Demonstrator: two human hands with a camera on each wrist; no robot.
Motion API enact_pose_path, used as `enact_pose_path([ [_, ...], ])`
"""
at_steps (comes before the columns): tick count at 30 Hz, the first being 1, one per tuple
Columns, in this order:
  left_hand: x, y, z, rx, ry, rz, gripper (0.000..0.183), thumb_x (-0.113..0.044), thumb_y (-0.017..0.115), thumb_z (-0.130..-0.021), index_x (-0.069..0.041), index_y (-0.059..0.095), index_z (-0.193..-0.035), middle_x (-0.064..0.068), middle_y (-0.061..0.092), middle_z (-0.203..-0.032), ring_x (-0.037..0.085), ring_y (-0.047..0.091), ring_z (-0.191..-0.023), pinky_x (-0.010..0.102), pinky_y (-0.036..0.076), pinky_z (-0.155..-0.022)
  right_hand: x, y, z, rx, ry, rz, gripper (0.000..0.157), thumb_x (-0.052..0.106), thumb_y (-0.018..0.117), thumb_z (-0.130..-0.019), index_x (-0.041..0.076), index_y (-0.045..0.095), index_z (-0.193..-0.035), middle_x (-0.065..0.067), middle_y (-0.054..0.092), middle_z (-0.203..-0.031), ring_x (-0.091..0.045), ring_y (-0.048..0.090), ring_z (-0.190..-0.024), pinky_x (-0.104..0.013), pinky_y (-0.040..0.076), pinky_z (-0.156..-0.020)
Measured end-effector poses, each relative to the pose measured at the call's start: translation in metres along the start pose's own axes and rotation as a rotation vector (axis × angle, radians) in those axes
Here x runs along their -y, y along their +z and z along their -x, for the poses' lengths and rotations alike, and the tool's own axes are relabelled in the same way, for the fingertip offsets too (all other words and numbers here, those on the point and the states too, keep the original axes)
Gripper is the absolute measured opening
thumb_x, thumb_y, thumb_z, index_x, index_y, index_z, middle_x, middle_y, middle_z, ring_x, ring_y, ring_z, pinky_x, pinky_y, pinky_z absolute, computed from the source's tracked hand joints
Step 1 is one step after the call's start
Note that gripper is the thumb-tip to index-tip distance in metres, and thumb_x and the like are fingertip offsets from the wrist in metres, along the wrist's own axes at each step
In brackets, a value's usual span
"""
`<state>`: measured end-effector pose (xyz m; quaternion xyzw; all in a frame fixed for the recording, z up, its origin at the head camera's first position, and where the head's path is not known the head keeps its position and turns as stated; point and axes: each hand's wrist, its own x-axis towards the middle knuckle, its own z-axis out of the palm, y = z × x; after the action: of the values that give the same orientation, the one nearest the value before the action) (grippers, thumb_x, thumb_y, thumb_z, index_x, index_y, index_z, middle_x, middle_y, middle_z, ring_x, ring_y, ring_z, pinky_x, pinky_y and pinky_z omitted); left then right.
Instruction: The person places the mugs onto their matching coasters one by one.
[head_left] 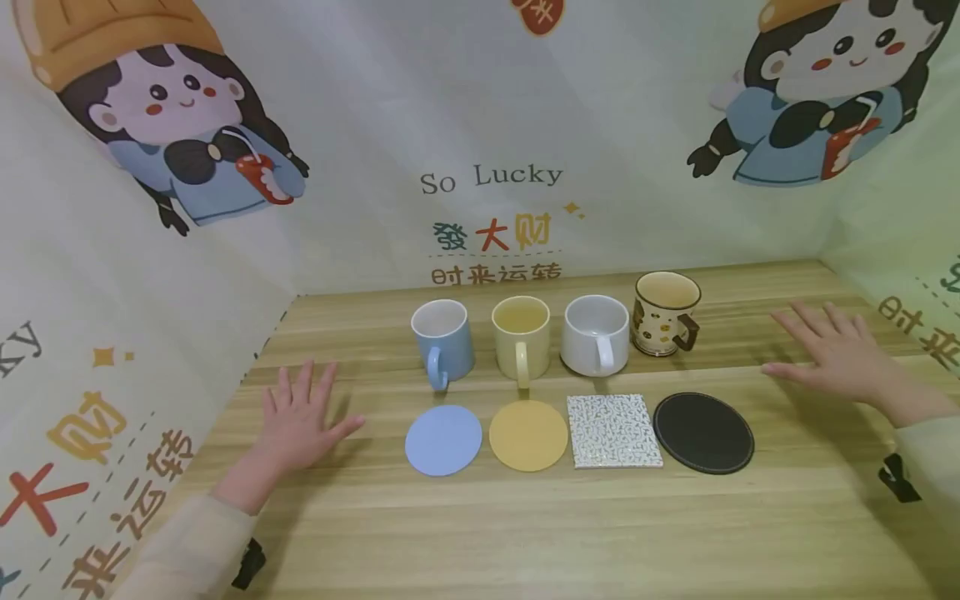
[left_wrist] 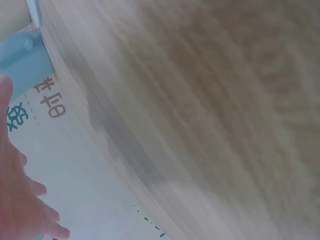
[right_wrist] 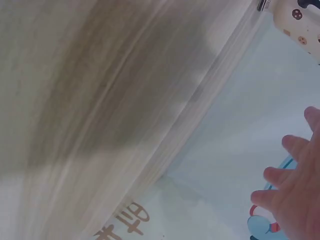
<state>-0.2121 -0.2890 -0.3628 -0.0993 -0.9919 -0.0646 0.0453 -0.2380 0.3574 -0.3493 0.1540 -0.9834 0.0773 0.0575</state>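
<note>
Four mugs stand upright in a row: a blue mug [head_left: 452, 346], a yellow mug [head_left: 514, 346], a white mug [head_left: 583, 342] and a cream patterned mug [head_left: 656, 321] with a brown handle. Before them lie a blue round coaster [head_left: 443, 440], a yellow round coaster [head_left: 528, 435], a speckled square coaster [head_left: 615, 431] and a black round coaster [head_left: 703, 432]. My left hand [head_left: 296, 425], fingers spread, is left of the blue mug and holds nothing. Fingers spread too, my right hand [head_left: 843, 358] is right of the patterned mug, apart from it.
The wood-grain table [head_left: 480, 533] is backed by a printed cloth [head_left: 360, 108] with cartoon figures and lettering, which also rises at both sides. Small black pieces show by the left sleeve [head_left: 187, 550] and the right sleeve [head_left: 933, 458].
</note>
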Motion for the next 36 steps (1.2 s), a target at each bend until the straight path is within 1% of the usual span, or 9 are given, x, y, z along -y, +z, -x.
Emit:
enact_pose_path([
  [4, -0.006, -0.005, 0.001, -0.062, 0.050, -0.007, 0.077, -0.046, 0.049, -0.091, -0.001, 0.016, -0.144, 0.030, 0.012, -0.146, 0.055, 0.007, -0.130, 0.068, 0.008, -0.100, 0.001, -0.004, -0.006, -0.035, 0.017, 0.001, 0.083, 0.048, 0.056, -0.086, -0.007, 0.023, -0.139, -0.038, 0.019, -0.139, -0.062, 0.019, -0.118, -0.067, 0.015, -0.095],
  [7, -0.020, -0.013, 0.000, -0.116, 0.100, -0.010, 0.069, -0.037, 0.052, -0.092, 0.002, 0.023, -0.141, 0.029, 0.024, -0.143, 0.051, 0.020, -0.128, 0.064, 0.019, -0.101, 0.006, -0.009, -0.012, -0.067, 0.038, -0.051, 0.081, 0.045, 0.055, -0.088, -0.011, 0.024, -0.137, -0.040, 0.022, -0.135, -0.060, 0.022, -0.117, -0.067, 0.019, -0.094],
  [13, -0.067, -0.022, -0.003, -0.177, 0.239, -0.007, 0.065, -0.032, 0.058, -0.089, 0.002, 0.033, -0.137, 0.026, 0.036, -0.138, 0.046, 0.032, -0.126, 0.056, 0.028, -0.102, 0.024, -0.017, -0.018, -0.118, 0.035, -0.226, 0.064, 0.032, 0.047, -0.095, -0.012, 0.026, -0.136, -0.040, 0.028, -0.132, -0.057, 0.026, -0.119, -0.066, 0.023, -0.092],
  [19, -0.118, -0.021, -0.003, -0.233, 0.445, 0.030, 0.063, -0.030, 0.064, -0.084, -0.001, 0.039, -0.135, 0.022, 0.041, -0.136, 0.044, 0.041, -0.121, 0.054, 0.034, -0.099, 0.045, -0.012, -0.025, -0.206, 0.050, -0.380, 0.055, 0.026, 0.042, -0.098, -0.014, 0.031, -0.133, -0.038, 0.038, -0.127, -0.053, 0.041, -0.109, -0.062, 0.034, -0.084],
  [24, -0.164, -0.017, -0.001, -0.184, 0.582, 0.050, 0.059, -0.030, 0.063, -0.085, -0.004, 0.040, -0.134, 0.019, 0.041, -0.136, 0.042, 0.041, -0.122, 0.052, 0.035, -0.099, 0.057, -0.007, -0.030, -0.239, 0.096, -0.480, 0.054, 0.029, 0.042, -0.097, -0.012, 0.035, -0.132, -0.033, 0.048, -0.118, -0.048, 0.050, -0.098, -0.054, 0.045, -0.074],
  [27, -0.187, -0.012, -0.002, -0.118, 0.634, 0.018, 0.059, -0.033, 0.060, -0.087, -0.006, 0.039, -0.136, 0.018, 0.039, -0.138, 0.040, 0.039, -0.124, 0.050, 0.033, -0.101, 0.062, -0.002, -0.034, -0.234, 0.114, -0.524, 0.054, 0.032, 0.042, -0.096, -0.009, 0.038, -0.131, -0.029, 0.051, -0.114, -0.028, 0.057, -0.088, -0.037, 0.048, -0.066],
  [29, -0.201, -0.008, -0.004, -0.061, 0.657, 0.002, 0.061, -0.035, 0.058, -0.088, -0.008, 0.037, -0.138, 0.017, 0.036, -0.141, 0.040, 0.037, -0.126, 0.049, 0.033, -0.102, 0.065, 0.001, -0.036, -0.216, 0.125, -0.562, 0.055, 0.034, 0.042, -0.096, -0.009, 0.039, -0.131, -0.027, 0.051, -0.114, -0.012, 0.056, -0.079, -0.028, 0.046, -0.061],
  [32, -0.219, -0.002, -0.008, 0.021, 0.666, -0.008, 0.063, -0.039, 0.054, -0.090, -0.012, 0.032, -0.141, 0.015, 0.031, -0.145, 0.038, 0.034, -0.129, 0.050, 0.033, -0.102, 0.069, 0.005, -0.039, -0.184, 0.152, -0.631, 0.057, 0.036, 0.041, -0.096, -0.009, 0.039, -0.132, -0.028, 0.050, -0.116, 0.005, 0.051, -0.071, -0.024, 0.048, -0.059],
  [36, -0.242, 0.007, -0.016, 0.100, 0.677, -0.014, 0.063, -0.039, 0.052, -0.091, -0.012, 0.029, -0.143, 0.015, 0.030, -0.146, 0.034, 0.034, -0.130, 0.044, 0.032, -0.104, 0.072, 0.009, -0.042, -0.132, 0.189, -0.757, 0.060, 0.038, 0.038, -0.097, -0.011, 0.037, -0.131, -0.031, 0.048, -0.119, 0.006, 0.052, -0.070, -0.026, 0.050, -0.060],
])
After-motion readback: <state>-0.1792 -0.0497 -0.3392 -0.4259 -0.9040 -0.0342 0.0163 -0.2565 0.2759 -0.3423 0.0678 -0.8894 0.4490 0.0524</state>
